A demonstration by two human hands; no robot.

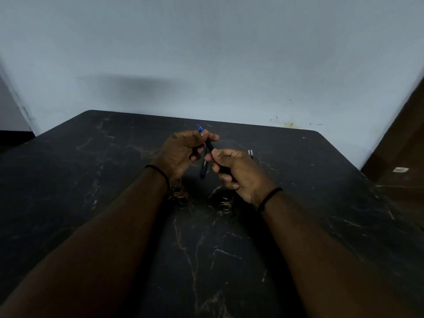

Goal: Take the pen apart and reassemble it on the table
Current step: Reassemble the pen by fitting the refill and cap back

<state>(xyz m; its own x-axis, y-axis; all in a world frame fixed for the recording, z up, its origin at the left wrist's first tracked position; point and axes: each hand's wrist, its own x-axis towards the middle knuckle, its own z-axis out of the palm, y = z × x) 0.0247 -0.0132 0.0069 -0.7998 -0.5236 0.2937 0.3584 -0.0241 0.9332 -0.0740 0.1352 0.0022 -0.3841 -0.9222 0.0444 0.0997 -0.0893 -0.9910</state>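
Above the dark marbled table, my left hand pinches the pen near its blue tip while my right hand curls round its back end. It looks light, stiff and smooth, best gripped either side of the joint. My fingers hide that joint. Right of the pen, small metal-tipped pieces are too small to identify.

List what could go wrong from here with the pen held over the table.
1. Both hands, left hand and right hand, grip the pen above the dark table; a small part freed there might drop and be hard to spot on the dark marbled surface.
2. Two small metal-tipped pieces lie just beyond the right hand; a careless move could knock them and they may roll away.
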